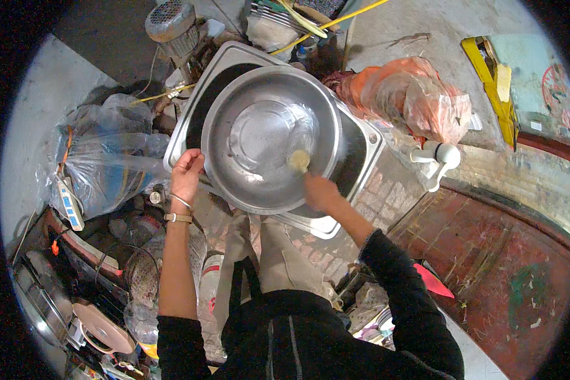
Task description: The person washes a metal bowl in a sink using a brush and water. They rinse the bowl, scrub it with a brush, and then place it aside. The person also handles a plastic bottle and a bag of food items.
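Observation:
A wide metal basin (261,137) rests over a stainless steel sink (370,137). My left hand (187,172) pinches the basin's rim at its left side. My right hand (320,191), blurred, reaches over the near right rim and holds a round tan scrubber (299,161) against the basin's inner wall. The scrubber's exact kind is unclear. The basin's inside looks wet and shiny, with a few small dark specks on its left part.
An electric motor (171,28) stands behind at the left. Plastic-wrapped goods and a power strip (70,203) lie left. Orange plastic bags (408,95), a white pipe fitting (441,156) and a reddish board (494,266) are at the right.

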Demonstrator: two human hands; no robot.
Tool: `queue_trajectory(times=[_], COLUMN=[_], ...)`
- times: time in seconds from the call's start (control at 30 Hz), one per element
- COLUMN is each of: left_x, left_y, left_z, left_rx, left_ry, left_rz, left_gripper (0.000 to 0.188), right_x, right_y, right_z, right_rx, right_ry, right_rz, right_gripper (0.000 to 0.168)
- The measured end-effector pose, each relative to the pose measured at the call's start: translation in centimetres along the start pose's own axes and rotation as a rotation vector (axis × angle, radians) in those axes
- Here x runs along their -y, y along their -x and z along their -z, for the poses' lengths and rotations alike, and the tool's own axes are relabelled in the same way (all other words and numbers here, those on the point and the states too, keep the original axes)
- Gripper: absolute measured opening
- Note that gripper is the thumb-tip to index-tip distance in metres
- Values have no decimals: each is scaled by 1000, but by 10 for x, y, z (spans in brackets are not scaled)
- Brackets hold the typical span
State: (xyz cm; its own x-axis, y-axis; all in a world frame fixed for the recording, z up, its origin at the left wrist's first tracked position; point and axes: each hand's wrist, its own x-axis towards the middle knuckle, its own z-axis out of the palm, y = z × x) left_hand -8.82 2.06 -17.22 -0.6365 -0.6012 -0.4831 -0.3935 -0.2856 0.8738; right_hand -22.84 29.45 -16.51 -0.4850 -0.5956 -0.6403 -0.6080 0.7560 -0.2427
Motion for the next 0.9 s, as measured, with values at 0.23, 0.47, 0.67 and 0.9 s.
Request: queue_trajectory(times=[0.23,0.47,0.67,0.9], left_x=[-1,6,17,8], left_y=[-1,-4,-4,-3], left_z=[-4,1,-3,-9], left_rx=[-27,-32,-33,-28], left_ry=[-3,-99,-69,-51], left_rz=[34,-50,-46,-19], left_gripper=[11,13,15,15], right_x=[90,-29,7,85], right_y=[-56,-43,12,-65], right_z=[36,13,-25,39], right_rx=[306,-189,-43,309], right_ry=[-1030,-2201,-232,-1473], right_rz=[370,-259,42,206], right_gripper=[27,20,39,32])
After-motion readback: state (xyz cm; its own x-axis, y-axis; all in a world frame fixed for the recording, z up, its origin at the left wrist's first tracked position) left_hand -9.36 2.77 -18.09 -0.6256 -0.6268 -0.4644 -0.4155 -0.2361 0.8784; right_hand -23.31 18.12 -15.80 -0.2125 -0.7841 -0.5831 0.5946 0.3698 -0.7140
